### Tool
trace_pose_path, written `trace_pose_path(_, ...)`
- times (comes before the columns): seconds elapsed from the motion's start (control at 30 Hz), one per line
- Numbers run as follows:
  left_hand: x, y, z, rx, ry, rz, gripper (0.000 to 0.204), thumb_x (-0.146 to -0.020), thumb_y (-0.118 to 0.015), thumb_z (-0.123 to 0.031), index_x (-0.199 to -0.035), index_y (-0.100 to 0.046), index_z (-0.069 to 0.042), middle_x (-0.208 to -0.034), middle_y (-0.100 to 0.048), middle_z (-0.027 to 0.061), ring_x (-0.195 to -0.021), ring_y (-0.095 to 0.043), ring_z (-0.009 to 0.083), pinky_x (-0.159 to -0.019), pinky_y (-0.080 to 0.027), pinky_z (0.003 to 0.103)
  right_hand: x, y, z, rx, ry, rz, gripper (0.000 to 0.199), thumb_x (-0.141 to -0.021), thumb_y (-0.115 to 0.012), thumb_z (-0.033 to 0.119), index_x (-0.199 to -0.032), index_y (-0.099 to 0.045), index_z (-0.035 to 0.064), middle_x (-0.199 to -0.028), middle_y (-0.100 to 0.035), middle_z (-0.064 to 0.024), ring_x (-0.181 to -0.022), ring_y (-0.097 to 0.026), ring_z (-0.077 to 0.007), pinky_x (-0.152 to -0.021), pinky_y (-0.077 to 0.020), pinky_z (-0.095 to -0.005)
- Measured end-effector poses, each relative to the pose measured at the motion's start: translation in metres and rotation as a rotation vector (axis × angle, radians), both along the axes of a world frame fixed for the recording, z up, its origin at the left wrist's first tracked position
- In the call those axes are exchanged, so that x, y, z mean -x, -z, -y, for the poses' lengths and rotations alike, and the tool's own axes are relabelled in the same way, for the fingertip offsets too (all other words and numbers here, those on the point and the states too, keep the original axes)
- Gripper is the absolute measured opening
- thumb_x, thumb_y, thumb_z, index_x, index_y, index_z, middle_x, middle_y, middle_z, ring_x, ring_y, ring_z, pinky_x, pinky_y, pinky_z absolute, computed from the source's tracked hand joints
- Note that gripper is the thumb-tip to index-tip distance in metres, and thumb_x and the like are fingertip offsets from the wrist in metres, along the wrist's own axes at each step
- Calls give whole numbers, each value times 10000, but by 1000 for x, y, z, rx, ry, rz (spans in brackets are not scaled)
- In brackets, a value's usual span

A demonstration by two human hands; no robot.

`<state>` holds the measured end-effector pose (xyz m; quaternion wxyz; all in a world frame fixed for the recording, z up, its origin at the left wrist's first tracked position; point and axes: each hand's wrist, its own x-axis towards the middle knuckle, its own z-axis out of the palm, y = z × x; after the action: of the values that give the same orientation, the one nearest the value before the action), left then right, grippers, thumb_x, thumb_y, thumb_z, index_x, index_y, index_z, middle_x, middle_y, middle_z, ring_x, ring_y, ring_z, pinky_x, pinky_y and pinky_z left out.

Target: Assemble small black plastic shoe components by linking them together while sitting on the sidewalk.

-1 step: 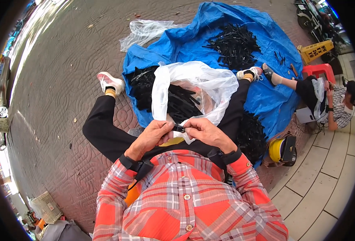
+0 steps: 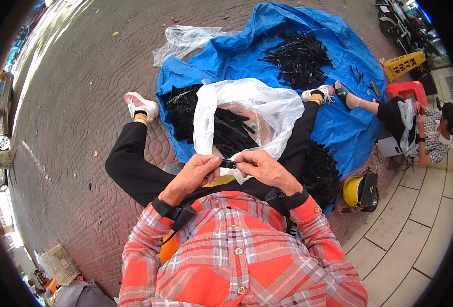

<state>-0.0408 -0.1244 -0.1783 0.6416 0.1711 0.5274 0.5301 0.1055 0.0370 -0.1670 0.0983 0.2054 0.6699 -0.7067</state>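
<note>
My left hand (image 2: 195,173) and my right hand (image 2: 266,168) meet in front of my lap, fingers closed in a pinch. Between them they hold a small black strap-like piece (image 2: 228,163), one end in each hand; the fingers cover much of it, so its exact kind cannot be made out. Just beyond my hands, a white plastic bag (image 2: 204,123) stands with its mouth folded open between my legs. Inside it lie many black strips (image 2: 234,133), and part of the bag's inside is hazy behind the plastic.
A blue tarp (image 2: 241,56) spreads ahead, bearing heaps of black strips (image 2: 300,59). At the right sits another person (image 2: 431,133) near a red stool (image 2: 408,91). A yellow-and-black round thing (image 2: 358,191) stands by my right. Clear plastic (image 2: 183,43) lies behind the tarp.
</note>
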Motion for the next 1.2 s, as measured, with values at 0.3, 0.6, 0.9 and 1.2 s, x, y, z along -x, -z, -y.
trace_pose_path(0.3, 46, 7, 48, 36, -590, 156, 352, -935, -423, -315, -737, -529, -44, -486, -432, -19, -353, -331, 51, -317, -226, 187, -28, 26, -15, -40, 43, 125, 133, -819, -567, 98, -867, -592, -23, -674, -569, -25, -607, -514, -80, -562, -409, -216)
trace_pose_path(0.6, 121, 109, 6, 192, -514, -43, 312, -927, -440, -310, -890, -553, -21, -481, -379, -23, -328, -266, 55, -311, -188, 214, -30, 44, -12, -132, 235, 115, 142, -845, -562, 120, -894, -583, -12, -672, -571, -20, -586, -504, -63, -517, -391, -205)
trace_pose_path(0.9, 135, 182, 33, 259, -773, 483, 159, -852, -558, -131, -916, -568, 14, -732, -539, 50, -548, -465, 95, -416, -351, 191, 1, 55, -45, -140, 331, 156, 123, -815, -572, 107, -848, -562, -12, -663, -591, -63, -545, -531, -108, -516, -423, -239)
trace_pose_path(1.2, 98, 68, 31, -112, -562, 481, 323, -880, -508, -144, -1144, -490, 41, -944, -602, 127, -763, -599, 150, -572, -500, 229, 87, 148, -33, -1190, -118, -58, 207, -732, -635, 143, -830, -516, 4, -822, -564, -196, -816, -566, -370, -720, -441, -426)
